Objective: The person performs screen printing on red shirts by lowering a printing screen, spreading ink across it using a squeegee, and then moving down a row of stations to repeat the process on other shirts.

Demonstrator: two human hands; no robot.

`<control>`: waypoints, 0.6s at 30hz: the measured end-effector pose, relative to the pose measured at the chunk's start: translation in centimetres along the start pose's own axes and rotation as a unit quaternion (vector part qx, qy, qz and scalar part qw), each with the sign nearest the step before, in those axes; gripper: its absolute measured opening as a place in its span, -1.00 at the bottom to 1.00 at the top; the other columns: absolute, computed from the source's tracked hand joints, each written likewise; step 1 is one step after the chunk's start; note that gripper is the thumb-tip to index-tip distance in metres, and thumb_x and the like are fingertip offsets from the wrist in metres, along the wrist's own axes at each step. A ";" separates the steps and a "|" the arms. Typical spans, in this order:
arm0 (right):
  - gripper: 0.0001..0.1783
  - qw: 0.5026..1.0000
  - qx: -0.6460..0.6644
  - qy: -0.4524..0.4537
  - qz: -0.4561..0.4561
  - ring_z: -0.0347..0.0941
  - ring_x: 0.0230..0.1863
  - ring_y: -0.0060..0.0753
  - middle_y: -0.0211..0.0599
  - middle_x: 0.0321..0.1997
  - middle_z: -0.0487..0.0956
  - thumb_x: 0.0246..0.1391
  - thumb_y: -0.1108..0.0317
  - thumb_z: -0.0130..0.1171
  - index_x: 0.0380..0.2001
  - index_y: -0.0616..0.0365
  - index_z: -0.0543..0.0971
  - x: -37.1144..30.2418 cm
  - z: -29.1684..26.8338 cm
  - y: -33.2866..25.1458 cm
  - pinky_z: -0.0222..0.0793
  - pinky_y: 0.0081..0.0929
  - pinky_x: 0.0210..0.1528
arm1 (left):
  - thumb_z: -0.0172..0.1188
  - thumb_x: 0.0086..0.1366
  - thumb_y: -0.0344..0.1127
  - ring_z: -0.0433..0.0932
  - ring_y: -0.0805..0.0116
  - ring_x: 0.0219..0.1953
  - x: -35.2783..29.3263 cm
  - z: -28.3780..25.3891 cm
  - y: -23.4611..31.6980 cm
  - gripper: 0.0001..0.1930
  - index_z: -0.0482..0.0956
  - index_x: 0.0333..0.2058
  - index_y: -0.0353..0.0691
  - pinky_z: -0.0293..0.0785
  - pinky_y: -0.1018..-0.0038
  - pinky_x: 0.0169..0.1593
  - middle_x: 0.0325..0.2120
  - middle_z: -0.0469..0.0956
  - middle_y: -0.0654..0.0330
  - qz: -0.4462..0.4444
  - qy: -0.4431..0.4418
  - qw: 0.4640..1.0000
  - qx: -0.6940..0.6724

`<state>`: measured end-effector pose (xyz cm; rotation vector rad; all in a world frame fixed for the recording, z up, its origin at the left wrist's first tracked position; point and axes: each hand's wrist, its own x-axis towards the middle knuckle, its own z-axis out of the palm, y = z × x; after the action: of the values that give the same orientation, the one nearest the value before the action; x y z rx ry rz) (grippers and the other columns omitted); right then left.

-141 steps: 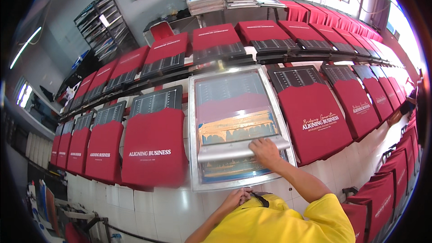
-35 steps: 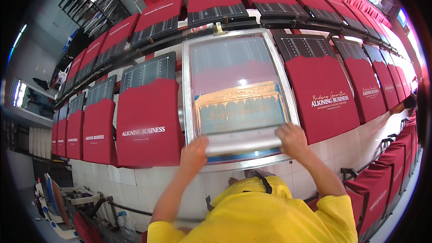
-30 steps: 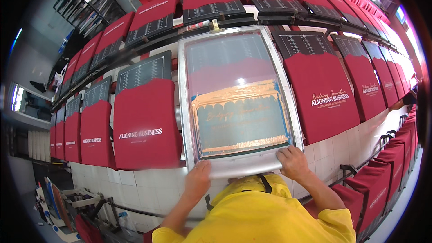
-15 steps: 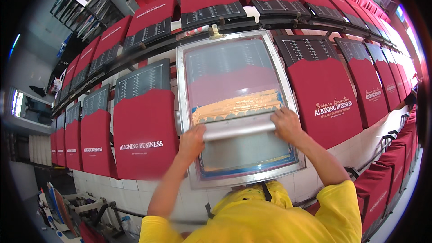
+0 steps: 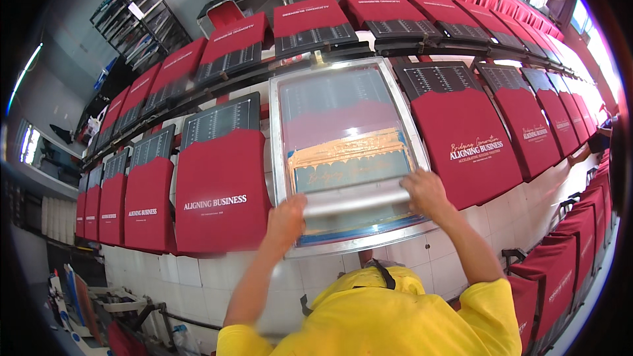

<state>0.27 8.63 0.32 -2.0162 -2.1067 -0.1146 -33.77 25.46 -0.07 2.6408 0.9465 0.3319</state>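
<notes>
A silver-coloured squeegee (image 5: 356, 199) lies crosswise on a metal-framed printing screen (image 5: 277, 142). My left hand (image 5: 287, 219) is closed round its left end, and my right hand (image 5: 425, 191) grips the right end. Light orange ink (image 5: 349, 147) forms a ragged band across the mesh beyond the squeegee. Between that band and the squeegee, faint orange lettering shows in the stencil. Blue tape (image 5: 369, 231) edges the mesh on the near side. Through the upper mesh a red garment on a dark board shows dimly.
Printed red garments on dark boards stand close on the left (image 5: 221, 178) and right (image 5: 471, 151). Another row (image 5: 313, 16) runs behind a dark rail. More red garments (image 5: 557, 280) hang at lower right. Another person's arm (image 5: 581, 153) reaches in at far right.
Both hands have drawn the squeegee nearer to me along the screen. A wider stretch of stencil with orange lettering now shows behind it. The whole view has shifted slightly.
</notes>
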 end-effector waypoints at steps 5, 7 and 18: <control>-0.55 1.000 0.009 0.027 0.006 0.45 -0.18 -0.24 -0.35 -0.29 0.53 -0.44 0.40 0.39 -0.31 0.10 0.57 -7.0 1.6 -4.1 0.40 -0.31 -0.20 | 0.13 0.02 -0.61 0.59 0.04 -0.05 -7.6 3.3 2.7 -0.65 0.53 -0.15 -0.33 0.57 0.26 -0.03 -0.11 0.57 0.06 0.038 0.054 0.998 0.025; -0.50 1.000 -0.008 0.026 0.006 0.46 -0.15 -0.25 -0.35 -0.20 0.58 -0.42 0.43 0.37 -0.23 0.14 0.58 -8.4 2.4 -4.9 0.39 -0.31 -0.16 | 0.12 0.02 -0.62 0.56 0.07 0.01 -8.9 4.0 3.3 -0.64 0.52 -0.13 -0.35 0.55 0.29 0.01 -0.09 0.56 0.06 0.042 0.066 0.997 0.027; -0.44 0.994 0.094 0.036 0.035 0.41 0.00 -0.07 -0.13 -0.01 0.53 -0.10 0.16 0.40 -0.04 0.21 0.54 -9.8 0.1 -6.1 0.32 -0.19 0.04 | 0.16 0.14 -0.41 0.27 -0.21 0.27 -10.7 3.6 4.0 -0.44 0.37 0.14 -0.48 0.16 0.06 0.37 0.18 0.34 -0.20 0.046 -0.010 0.998 -0.033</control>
<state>-5.46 -1.26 -1.33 -1.9428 -1.9236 0.0225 -38.34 14.84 -3.09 2.6280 0.7945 0.3507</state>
